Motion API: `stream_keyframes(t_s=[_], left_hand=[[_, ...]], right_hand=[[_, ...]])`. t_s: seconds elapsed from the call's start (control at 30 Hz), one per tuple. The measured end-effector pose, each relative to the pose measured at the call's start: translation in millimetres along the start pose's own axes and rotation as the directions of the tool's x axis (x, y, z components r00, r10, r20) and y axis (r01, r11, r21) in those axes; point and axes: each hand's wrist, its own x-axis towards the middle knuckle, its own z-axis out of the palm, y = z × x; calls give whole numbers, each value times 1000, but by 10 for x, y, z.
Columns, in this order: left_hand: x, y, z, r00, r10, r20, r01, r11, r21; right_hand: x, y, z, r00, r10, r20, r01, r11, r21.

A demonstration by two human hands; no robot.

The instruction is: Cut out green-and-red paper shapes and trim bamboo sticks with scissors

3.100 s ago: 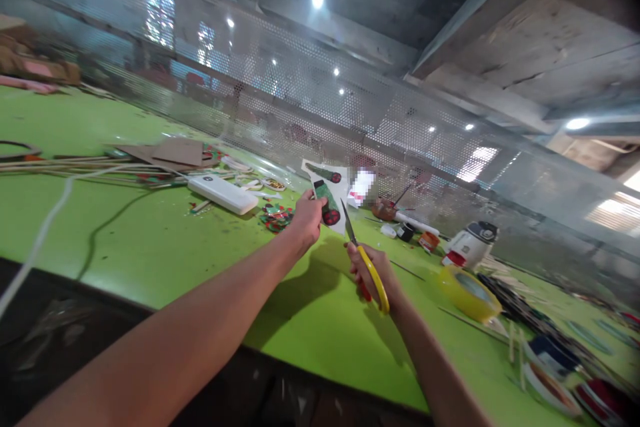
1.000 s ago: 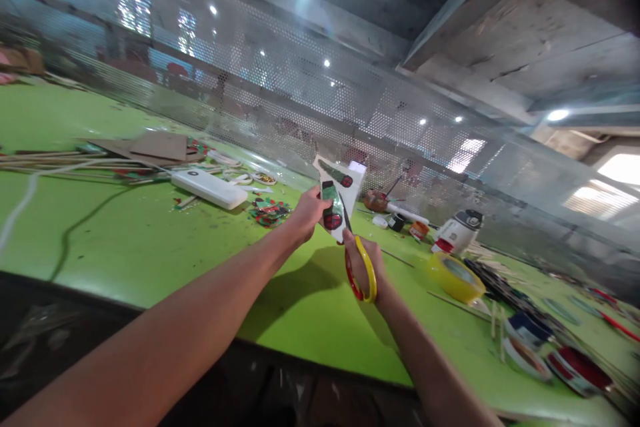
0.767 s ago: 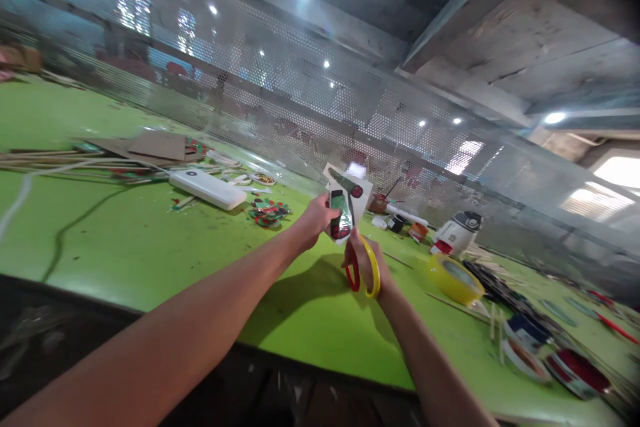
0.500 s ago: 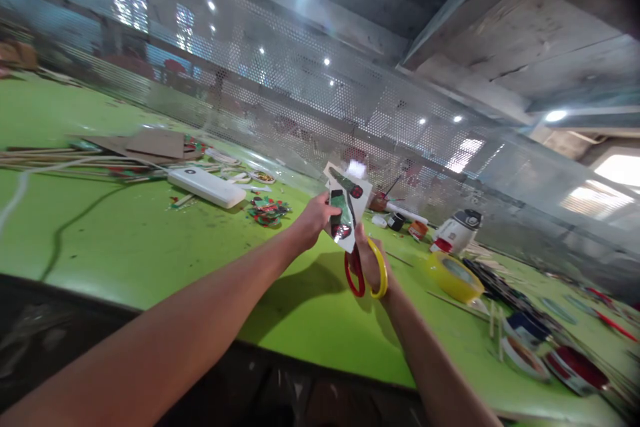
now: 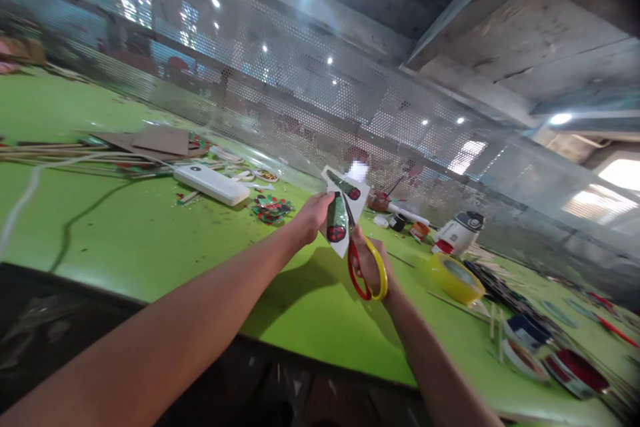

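Above the green table, my left hand (image 5: 316, 215) pinches a white card (image 5: 361, 195) by its left edge. Two dark green tapered shapes with red round ends are on the card. My right hand (image 5: 369, 265) is wrapped round the scissors (image 5: 383, 273), which have one yellow and one red handle loop. Their dark blades reach up over the card between the two green shapes. Just left of my left hand lies a pile of green and red cut pieces (image 5: 271, 208).
A white power bank (image 5: 212, 185) with a cable lies left, near sticks and brown cardboard (image 5: 167, 140). To the right are a yellow tape roll (image 5: 456, 278), small paint jars (image 5: 397, 221), a white bottle (image 5: 461, 232) and a dark red tub (image 5: 575, 373). A mesh screen stands behind.
The card has tilted, and its lower green shape shows more fully. My left thumb has drawn back towards the card's edge. The scissors' handle loops have turned slightly and sit closer together.
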Motion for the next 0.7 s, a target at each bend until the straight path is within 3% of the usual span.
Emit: stream_keyframes(t_s=[0.13, 0.27, 0.43, 0.57, 0.7], left_hand=[[-58, 99, 21, 1000, 15, 3, -15, 1000, 22], [-90, 177, 28, 1000, -16, 24, 14, 998, 54], [-8, 156, -26, 997, -49, 64, 43, 995, 91], [46, 129, -104, 992, 52, 118, -88, 942, 324], [99, 145, -201, 965, 33, 261, -175, 822, 542]], right_hand=[[3, 19, 1, 1000, -26, 5, 26, 1000, 8], [2, 2, -24, 999, 23, 30, -25, 998, 53], [33, 72, -90, 974, 5, 226, -84, 935, 344], [91, 161, -202, 951, -29, 307, -103, 908, 405], [139, 226, -325, 932, -37, 361, -92, 938, 334]])
